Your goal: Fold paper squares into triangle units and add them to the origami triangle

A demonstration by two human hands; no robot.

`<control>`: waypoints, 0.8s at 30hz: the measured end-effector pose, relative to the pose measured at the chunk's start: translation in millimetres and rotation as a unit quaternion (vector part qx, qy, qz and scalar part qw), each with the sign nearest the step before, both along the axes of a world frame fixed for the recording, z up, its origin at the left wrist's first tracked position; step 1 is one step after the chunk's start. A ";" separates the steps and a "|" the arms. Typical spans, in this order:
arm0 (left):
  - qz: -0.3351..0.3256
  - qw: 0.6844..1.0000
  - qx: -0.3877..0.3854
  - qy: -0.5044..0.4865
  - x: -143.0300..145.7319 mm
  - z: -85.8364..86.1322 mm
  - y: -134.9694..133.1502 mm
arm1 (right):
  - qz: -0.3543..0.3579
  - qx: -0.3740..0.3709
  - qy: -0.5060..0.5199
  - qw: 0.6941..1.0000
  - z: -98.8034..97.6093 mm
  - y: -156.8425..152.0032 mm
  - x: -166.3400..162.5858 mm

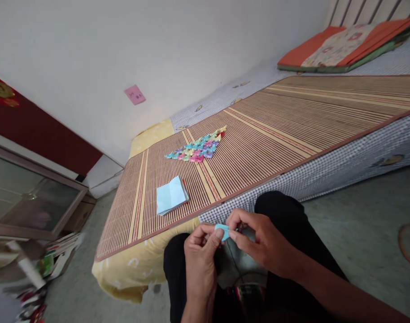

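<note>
A small folded piece of light blue paper (221,230) is held over my lap, between both hands. My left hand (202,251) pinches its left end between thumb and fingers. At the other end, my right hand (255,237) grips the paper with thumb and fingertips. On the bed mat beyond lies a stack of light blue paper sheets (171,196), with a reddish edge showing at its right side. Farther back, many small folded paper pieces (200,147) in several colours lie grouped in slanting rows.
The striped bamboo mat (259,148) covers the bed. A folded orange and floral quilt (342,47) rests at the far right. A pink note (135,94) sticks to the wall. At the left stands a glass-fronted cabinet (33,197), with clutter (30,273) below it.
</note>
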State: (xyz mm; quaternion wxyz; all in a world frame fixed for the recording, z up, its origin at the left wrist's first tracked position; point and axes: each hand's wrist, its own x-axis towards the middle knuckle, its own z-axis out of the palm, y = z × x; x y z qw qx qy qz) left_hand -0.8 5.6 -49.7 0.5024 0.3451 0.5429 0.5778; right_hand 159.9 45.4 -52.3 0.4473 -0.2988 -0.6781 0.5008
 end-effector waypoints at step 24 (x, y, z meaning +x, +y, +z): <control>0.048 0.991 0.054 0.111 8.2 2.8 -4.5 | -0.006 -0.083 0.012 0.996 -0.6 0.9 -5.1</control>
